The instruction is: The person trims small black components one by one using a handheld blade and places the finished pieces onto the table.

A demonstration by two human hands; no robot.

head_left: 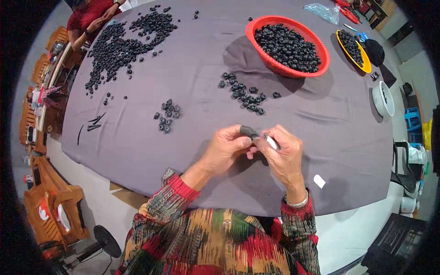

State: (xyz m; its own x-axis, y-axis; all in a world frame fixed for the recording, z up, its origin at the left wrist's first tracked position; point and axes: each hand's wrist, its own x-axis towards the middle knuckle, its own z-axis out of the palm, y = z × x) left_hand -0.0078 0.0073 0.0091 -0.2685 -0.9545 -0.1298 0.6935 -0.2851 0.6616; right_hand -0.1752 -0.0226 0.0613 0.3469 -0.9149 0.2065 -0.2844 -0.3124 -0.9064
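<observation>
Close together over the near middle of the grey cloth, my hands work at one spot. My left hand is closed in a pinch on a small black part, mostly hidden by the fingers; a dark cover wraps its index finger. My right hand is closed round a small white-handled tool, its tip hidden at the left fingertips. Beyond the hands lies a loose group of black round parts, each with a hole or recess. A smaller cluster of the same parts lies to the left.
A red basket full of black parts stands far right, near a yellow plate and a white bowl. A large spread of parts covers the far left, before another person. Thin black strips and a white piece lie nearer.
</observation>
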